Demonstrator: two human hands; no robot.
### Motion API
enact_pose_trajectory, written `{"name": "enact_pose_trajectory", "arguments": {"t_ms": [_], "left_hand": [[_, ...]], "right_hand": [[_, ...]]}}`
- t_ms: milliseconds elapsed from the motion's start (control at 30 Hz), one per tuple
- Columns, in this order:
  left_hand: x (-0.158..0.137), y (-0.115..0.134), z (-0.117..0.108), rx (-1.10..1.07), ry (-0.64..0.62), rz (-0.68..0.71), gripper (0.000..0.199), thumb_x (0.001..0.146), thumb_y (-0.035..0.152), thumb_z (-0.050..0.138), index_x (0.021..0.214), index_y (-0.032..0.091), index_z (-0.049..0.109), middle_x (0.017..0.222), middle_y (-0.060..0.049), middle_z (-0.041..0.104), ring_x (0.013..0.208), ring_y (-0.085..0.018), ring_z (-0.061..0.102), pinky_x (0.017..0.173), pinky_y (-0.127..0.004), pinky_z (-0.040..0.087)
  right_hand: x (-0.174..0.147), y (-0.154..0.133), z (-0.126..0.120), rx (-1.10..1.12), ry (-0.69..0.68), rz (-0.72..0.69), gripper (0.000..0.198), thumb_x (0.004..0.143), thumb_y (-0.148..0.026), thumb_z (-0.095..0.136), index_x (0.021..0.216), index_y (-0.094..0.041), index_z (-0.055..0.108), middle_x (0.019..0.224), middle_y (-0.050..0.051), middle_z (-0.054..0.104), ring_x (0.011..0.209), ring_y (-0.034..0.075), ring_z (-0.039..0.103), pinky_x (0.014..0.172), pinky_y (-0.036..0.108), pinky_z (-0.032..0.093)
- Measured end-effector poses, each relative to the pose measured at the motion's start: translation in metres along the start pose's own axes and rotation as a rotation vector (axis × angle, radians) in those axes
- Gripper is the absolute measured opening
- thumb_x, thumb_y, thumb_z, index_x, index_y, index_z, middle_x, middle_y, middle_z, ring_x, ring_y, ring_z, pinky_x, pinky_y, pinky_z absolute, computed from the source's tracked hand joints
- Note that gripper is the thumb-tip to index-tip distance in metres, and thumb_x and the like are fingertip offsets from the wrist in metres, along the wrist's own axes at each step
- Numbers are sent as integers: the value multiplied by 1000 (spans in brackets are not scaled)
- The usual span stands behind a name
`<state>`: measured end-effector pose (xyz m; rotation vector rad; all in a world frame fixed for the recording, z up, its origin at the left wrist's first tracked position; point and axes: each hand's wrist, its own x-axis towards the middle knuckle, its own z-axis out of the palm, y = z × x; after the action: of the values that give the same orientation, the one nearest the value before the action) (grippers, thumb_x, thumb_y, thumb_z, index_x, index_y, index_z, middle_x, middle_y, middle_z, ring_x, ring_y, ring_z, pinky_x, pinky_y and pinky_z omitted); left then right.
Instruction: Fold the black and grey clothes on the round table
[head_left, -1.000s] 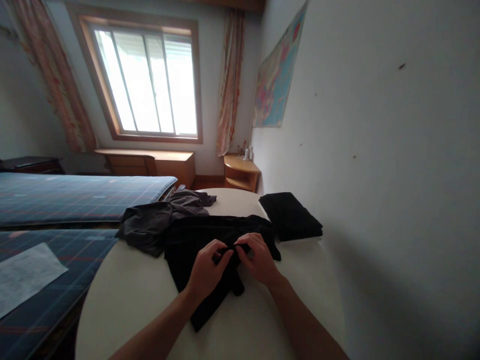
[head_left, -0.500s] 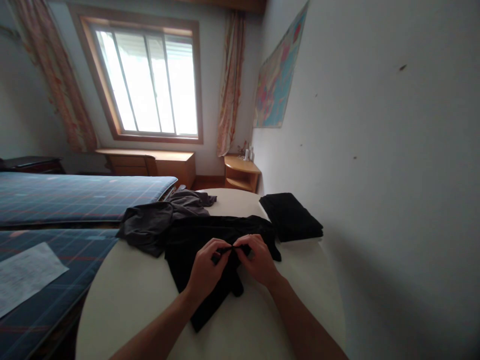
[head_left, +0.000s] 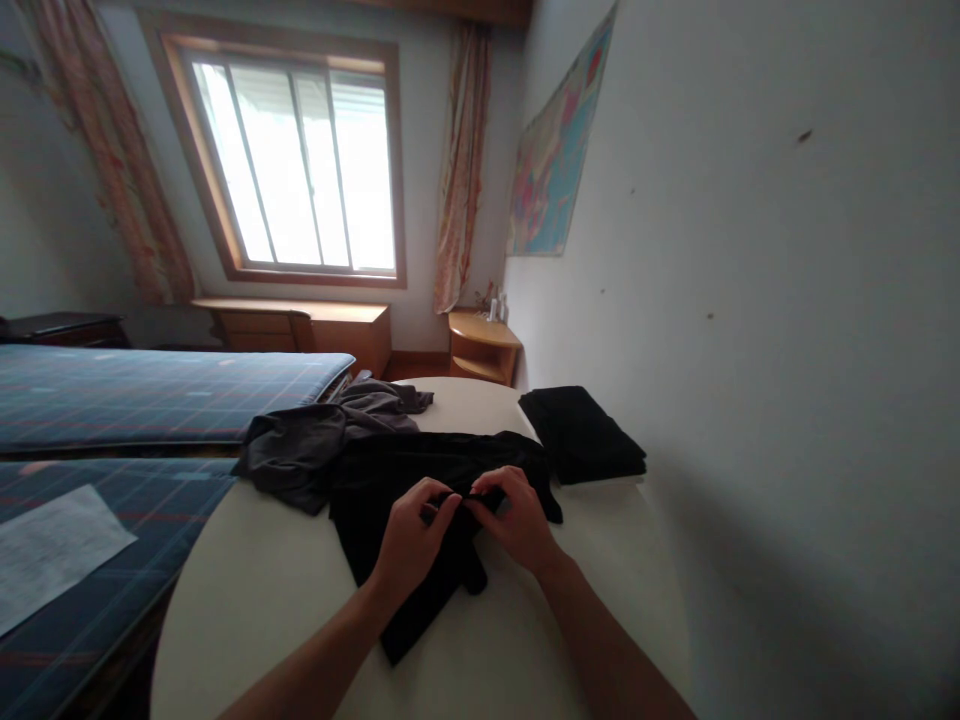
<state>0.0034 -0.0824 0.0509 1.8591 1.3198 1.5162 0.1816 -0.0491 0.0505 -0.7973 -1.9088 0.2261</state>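
A black garment [head_left: 375,490] lies spread on the round white table [head_left: 247,580], one sleeve-like end pointing down toward me. My left hand [head_left: 420,520] pinches an edge of its cloth between thumb and fingers. Close beside it, my right hand [head_left: 514,510] pinches the same cloth, the two thumbs almost meeting. What exactly lies under the fingertips is too dark to make out. Behind and to the left, a crumpled grey garment [head_left: 289,455] touches the black one.
A folded stack of black clothes [head_left: 581,435] rests on something white at the table's right, near the wall. Left of the table are mattresses [head_left: 172,395] in blue plaid, with a paper sheet [head_left: 60,550] on the nearer. Behind stand a wooden desk [head_left: 349,325] and a corner shelf [head_left: 484,330].
My fingers have shifted slightly on the cloth, the right fingertips a little higher and the thumbs repositioned. The garments stay where they were.
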Motion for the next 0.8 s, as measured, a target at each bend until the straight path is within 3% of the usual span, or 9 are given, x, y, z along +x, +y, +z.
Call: {"name": "enact_pose_trajectory", "arguments": {"t_ms": [200, 433, 800], "left_hand": [[2, -3, 0, -31, 21, -3, 13, 87, 32, 62, 85, 21, 67, 83, -1, 69, 74, -16, 65, 65, -25, 54], [0, -6, 1, -24, 31, -16, 12, 87, 30, 59, 89, 20, 66, 86, -2, 70, 75, -16, 66, 66, -25, 53], [1, -2, -4, 41, 67, -80, 32, 90, 48, 54, 82, 19, 66, 68, 0, 66, 58, -15, 61, 58, -25, 48]], "right_hand": [[2, 1, -14, -20, -73, -33, 32, 85, -16, 56, 115, -25, 60, 94, 3, 70, 91, 21, 64, 91, 41, 46], [5, 13, -16, -155, -67, -27, 12, 89, -18, 58, 96, -25, 65, 86, 1, 70, 84, 21, 63, 91, 44, 42], [4, 13, -15, -108, -37, -15, 8, 86, -22, 67, 89, -25, 60, 87, 1, 69, 86, 21, 64, 95, 44, 40]]}}
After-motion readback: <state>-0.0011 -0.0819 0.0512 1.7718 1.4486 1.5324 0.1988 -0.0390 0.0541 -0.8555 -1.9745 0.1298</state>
